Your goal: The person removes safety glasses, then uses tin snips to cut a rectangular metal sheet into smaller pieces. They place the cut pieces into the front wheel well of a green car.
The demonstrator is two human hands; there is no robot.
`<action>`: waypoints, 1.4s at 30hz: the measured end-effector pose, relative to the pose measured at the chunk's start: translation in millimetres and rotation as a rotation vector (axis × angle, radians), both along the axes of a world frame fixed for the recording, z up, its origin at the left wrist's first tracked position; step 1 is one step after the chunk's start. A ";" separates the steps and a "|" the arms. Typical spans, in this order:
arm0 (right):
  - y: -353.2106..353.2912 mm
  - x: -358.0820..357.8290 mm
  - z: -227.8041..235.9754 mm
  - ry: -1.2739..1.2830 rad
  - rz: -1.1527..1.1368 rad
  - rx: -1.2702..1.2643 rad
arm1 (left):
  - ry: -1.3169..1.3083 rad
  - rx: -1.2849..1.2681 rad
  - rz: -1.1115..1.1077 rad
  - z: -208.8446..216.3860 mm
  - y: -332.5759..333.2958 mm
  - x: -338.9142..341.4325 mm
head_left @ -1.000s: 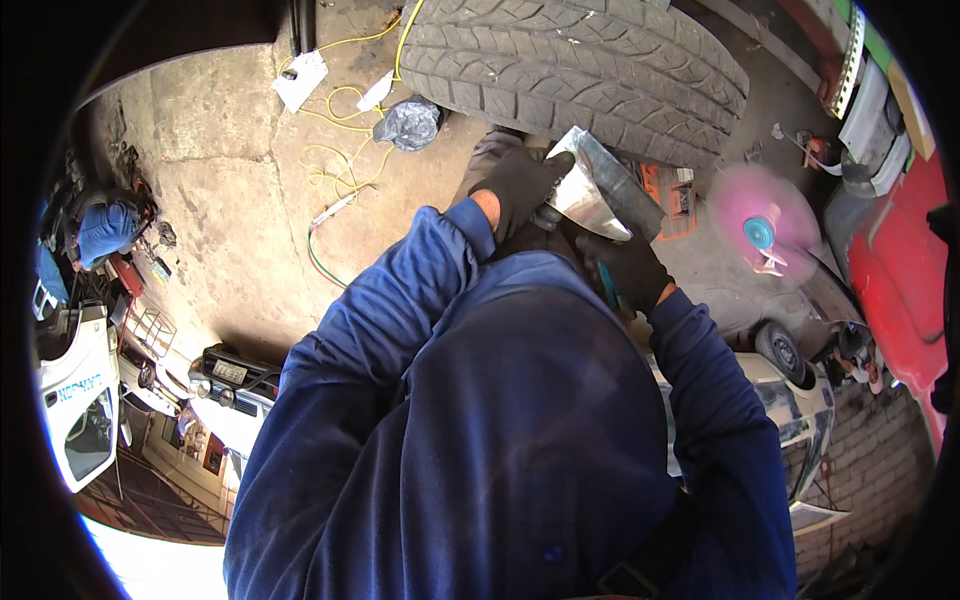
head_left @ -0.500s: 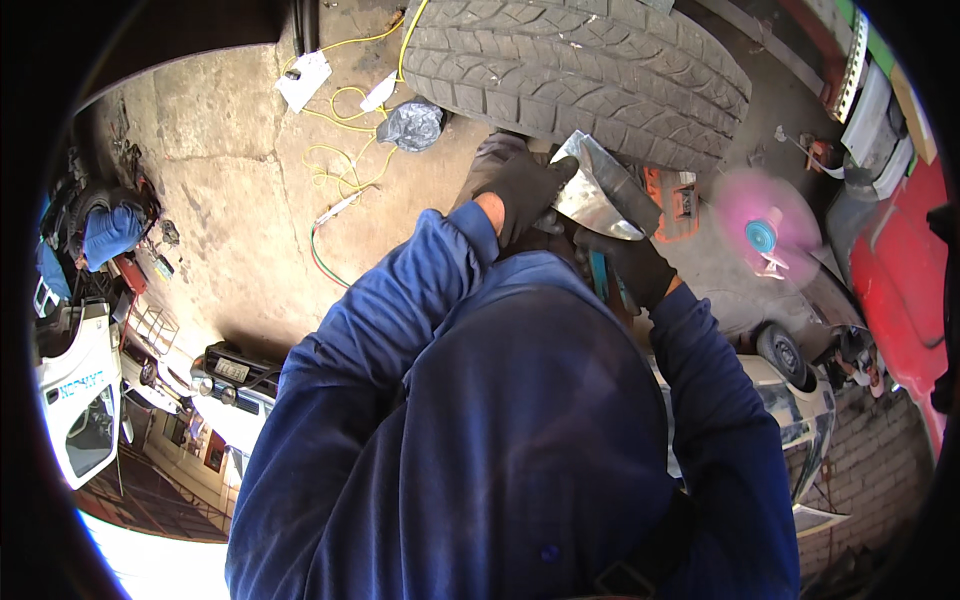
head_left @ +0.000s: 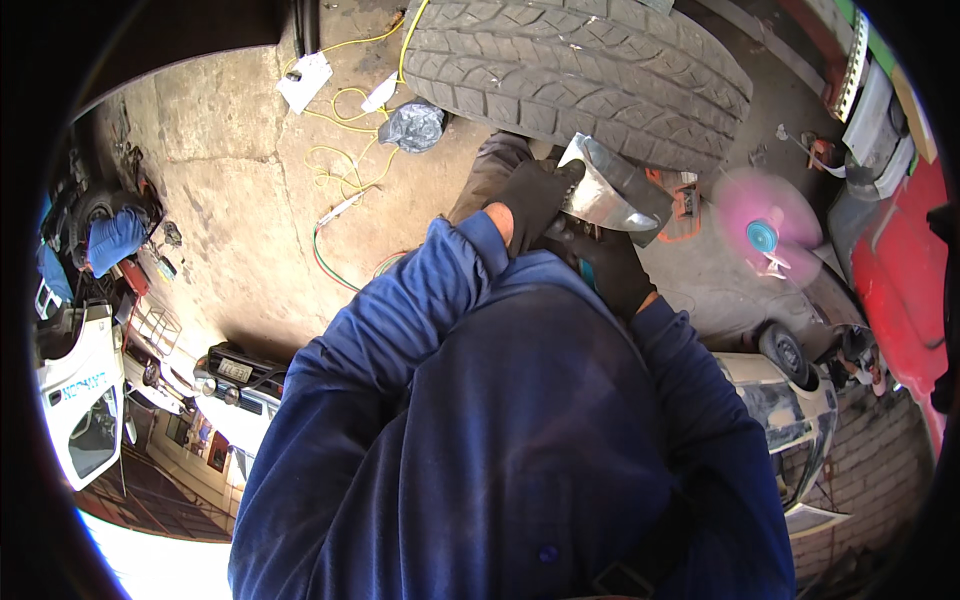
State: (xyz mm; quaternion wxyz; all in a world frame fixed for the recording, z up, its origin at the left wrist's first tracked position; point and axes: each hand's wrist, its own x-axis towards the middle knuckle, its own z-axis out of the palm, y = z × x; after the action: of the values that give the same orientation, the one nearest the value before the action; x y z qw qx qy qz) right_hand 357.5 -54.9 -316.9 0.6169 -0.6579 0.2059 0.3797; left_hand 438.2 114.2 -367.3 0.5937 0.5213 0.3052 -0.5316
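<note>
Both my hands wear black gloves and meet above my lap. My left hand is closed on the edge of a bent, shiny piece of sheet metal, with its thumb on the upper side. The piece curves to a point at its right end. Just below it, my right hand is closed around a teal-handled hand tool, likely snips. Most of that tool, its working end included, is hidden by the glove and the metal.
A large tyre lies just beyond the metal, beside an orange tool or case. A pink-bladed fan spins at the right. Yellow cord and a dark plastic bag are on the floor at left.
My right hand has moved left and slightly in, closer to my left hand, and less of the teal handles shows. The sheet metal has shifted slightly with my left hand.
</note>
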 end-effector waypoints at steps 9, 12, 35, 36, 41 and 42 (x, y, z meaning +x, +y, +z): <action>-14.0 10.4 9.5 0.225 -0.007 0.056 | -0.014 -0.114 0.143 25.7 -0.4 0.2; -15.5 25.6 10.9 0.209 0.032 0.044 | -0.082 -0.027 0.053 31.8 -1.6 11.8; -14.0 88.2 -12.7 0.284 0.023 0.191 | -0.709 0.055 -0.195 -28.8 1.6 36.1; -13.8 88.3 -13.4 0.255 0.052 0.181 | -0.456 0.021 -0.119 -30.5 1.4 36.1; -11.7 88.9 -14.4 0.311 -0.012 0.214 | -0.645 0.174 -0.592 -29.5 3.9 41.6; -11.3 88.5 -14.1 0.298 -0.022 0.202 | -0.675 0.180 -0.555 -28.5 1.8 41.7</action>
State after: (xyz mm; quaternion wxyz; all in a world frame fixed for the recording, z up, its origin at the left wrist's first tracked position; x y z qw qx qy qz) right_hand 446.0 -66.2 -331.0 0.6466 -0.5268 0.2629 0.4851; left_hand 479.9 116.1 -395.9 0.4471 0.7774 -0.0122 -0.4422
